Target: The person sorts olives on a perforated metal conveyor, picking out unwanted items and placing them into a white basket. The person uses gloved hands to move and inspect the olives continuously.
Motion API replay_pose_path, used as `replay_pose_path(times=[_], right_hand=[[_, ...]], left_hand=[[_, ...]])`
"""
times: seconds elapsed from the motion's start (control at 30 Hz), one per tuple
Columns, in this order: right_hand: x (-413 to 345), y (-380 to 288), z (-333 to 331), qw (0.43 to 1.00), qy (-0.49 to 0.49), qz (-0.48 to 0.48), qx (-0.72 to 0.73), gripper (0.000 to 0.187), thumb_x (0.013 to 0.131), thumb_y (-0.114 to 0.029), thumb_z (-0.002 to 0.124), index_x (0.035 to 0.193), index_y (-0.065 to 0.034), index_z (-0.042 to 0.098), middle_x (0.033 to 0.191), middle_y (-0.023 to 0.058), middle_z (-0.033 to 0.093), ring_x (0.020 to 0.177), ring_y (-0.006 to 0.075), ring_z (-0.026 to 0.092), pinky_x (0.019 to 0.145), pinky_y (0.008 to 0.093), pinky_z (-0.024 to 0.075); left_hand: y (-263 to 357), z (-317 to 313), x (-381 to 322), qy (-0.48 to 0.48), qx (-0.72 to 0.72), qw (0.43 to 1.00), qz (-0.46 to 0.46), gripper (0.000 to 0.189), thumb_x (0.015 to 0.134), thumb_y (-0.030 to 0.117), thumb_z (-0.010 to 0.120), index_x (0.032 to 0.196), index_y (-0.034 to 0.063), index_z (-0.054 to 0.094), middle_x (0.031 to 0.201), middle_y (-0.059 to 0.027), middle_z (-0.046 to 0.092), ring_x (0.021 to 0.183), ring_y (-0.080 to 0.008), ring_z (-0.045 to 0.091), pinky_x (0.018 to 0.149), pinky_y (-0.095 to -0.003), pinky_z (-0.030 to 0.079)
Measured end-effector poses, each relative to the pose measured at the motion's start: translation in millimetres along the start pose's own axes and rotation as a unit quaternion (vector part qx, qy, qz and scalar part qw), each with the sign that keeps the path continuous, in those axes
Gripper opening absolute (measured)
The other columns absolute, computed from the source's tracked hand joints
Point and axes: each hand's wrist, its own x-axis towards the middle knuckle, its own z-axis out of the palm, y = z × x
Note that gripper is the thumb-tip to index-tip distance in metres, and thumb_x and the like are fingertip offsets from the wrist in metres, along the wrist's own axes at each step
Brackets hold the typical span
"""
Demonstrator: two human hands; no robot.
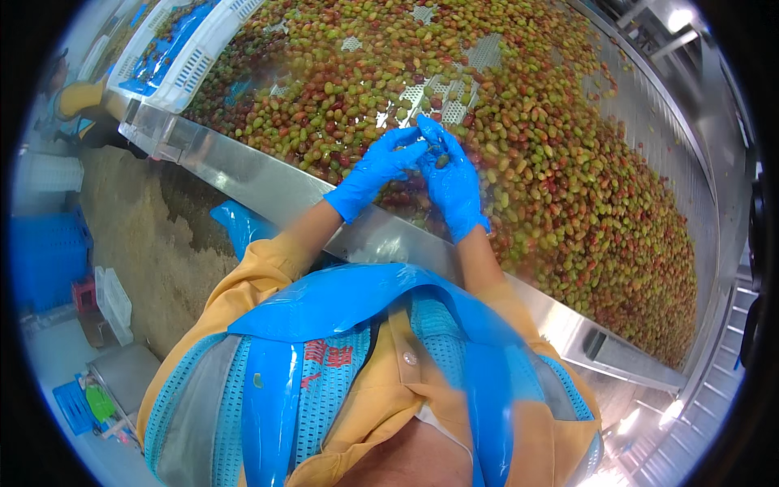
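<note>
Wet, small oval fruits that look like grapes (pixel 548 182), green to red, cover a perforated metal sorting table (pixel 484 52). Over them, beyond the table's near edge, are both my hands in blue gloves. My left hand (pixel 386 161) meets my right hand (pixel 447 176) at the fingertips. Between the fingers is a dark green fruit (pixel 442 161) with what looks like a thin stem, resting against the fingers of my right hand. How far each hand's fingers close on it is partly hidden.
The table's broad metal rim (pixel 261 176) runs between me and the fruit. A white crate (pixel 182 67) with a blue inside stands at the upper left, near a co-worker's sleeve (pixel 82 99). Blue crates (pixel 45 255) stand on the left. A metal grating (pixel 712 377) lies at the right.
</note>
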Motion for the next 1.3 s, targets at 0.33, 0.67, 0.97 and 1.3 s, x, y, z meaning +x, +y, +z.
replay_pose_path(times=[0.33, 0.67, 0.97, 1.3], right_hand=[[-3, 6, 4, 0.965, -0.179, -0.048, -0.186, 0.065, 0.102, -0.039, 0.055, 0.154, -0.0039, 0.037, 0.141, 0.0183, 0.053, 0.127, 0.0305, 0.053, 0.107, 0.0412, 0.0427], [70, 16, -34, 0.988, -0.114, 0.091, 0.052, 0.043, 0.103, -0.030, 0.057, 0.141, -0.0096, 0.059, 0.145, 0.0085, 0.058, 0.131, 0.0205, 0.054, 0.111, 0.0350, 0.0410], [222, 72, 42, 0.907, -0.108, -0.198, -0.355, 0.026, 0.094, -0.017, 0.059, 0.118, -0.0087, 0.065, 0.118, 0.0182, 0.066, 0.108, 0.0384, 0.062, 0.101, 0.0436, 0.0464], [168, 62, 17, 0.983, -0.159, 0.096, 0.003, 0.046, 0.102, -0.035, 0.056, 0.138, -0.0063, 0.058, 0.125, 0.0136, 0.067, 0.108, 0.0201, 0.065, 0.090, 0.0349, 0.0506]], left_hand=[[-53, 6, 8, -0.135, -0.252, 0.958, 0.007, 0.055, 0.098, 0.025, 0.058, 0.147, 0.0040, 0.046, 0.136, -0.0091, 0.060, 0.121, -0.0223, 0.060, 0.102, -0.0356, 0.049], [-70, -36, -2, 0.046, 0.048, 0.994, 0.091, 0.036, 0.098, 0.015, 0.062, 0.133, 0.0066, 0.065, 0.126, -0.0072, 0.070, 0.107, -0.0175, 0.067, 0.094, -0.0317, 0.054], [-96, -29, -4, 0.027, 0.101, 0.985, 0.134, 0.035, 0.103, 0.016, 0.055, 0.136, 0.0150, 0.064, 0.125, -0.0087, 0.070, 0.108, -0.0201, 0.068, 0.093, -0.0336, 0.054], [-69, -17, -4, 0.063, -0.098, 0.993, -0.012, 0.037, 0.102, 0.021, 0.058, 0.136, 0.0072, 0.062, 0.126, -0.0069, 0.067, 0.110, -0.0201, 0.066, 0.093, -0.0356, 0.055]])
